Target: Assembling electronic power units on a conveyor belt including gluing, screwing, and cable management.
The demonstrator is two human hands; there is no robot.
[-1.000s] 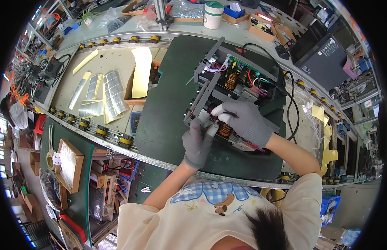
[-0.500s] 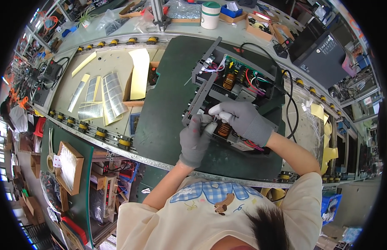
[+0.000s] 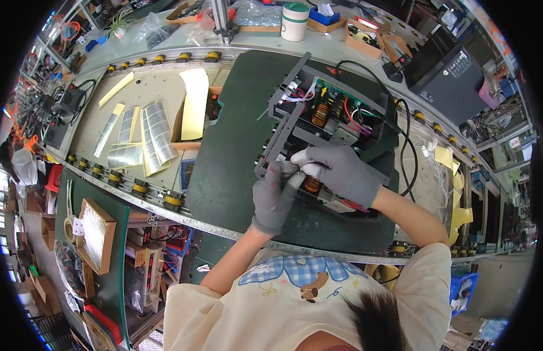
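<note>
Two open black metal chassis with electronics lie on a dark green board (image 3: 224,158). In the far chassis (image 3: 365,96) I see a green circuit board, copper coils and coloured wires. Over the near chassis (image 3: 341,202) both of my grey-gloved hands meet, fingertips pinched together beside its front panel. My left hand (image 3: 274,190) is closed at the panel's inner side. From the right, my right hand (image 3: 335,169) reaches across with its fingers closed next to the left fingertips. Whatever is between the fingers is too small and covered to name. A copper coil (image 3: 312,184) shows just below the right fingers.
Silvery sheets (image 3: 157,137) and yellow strips lie left of the board, beside an open cardboard box (image 3: 186,143). A black cable (image 3: 409,146) loops along the right. Roller rails (image 3: 140,190) edge the bench. Beyond stand a white-and-green canister (image 3: 295,23) and a black computer tower (image 3: 452,76).
My right hand has shifted slightly, its fingers drawing a little lower and closer to the left fingertips. The left hand and both chassis stay in place.
</note>
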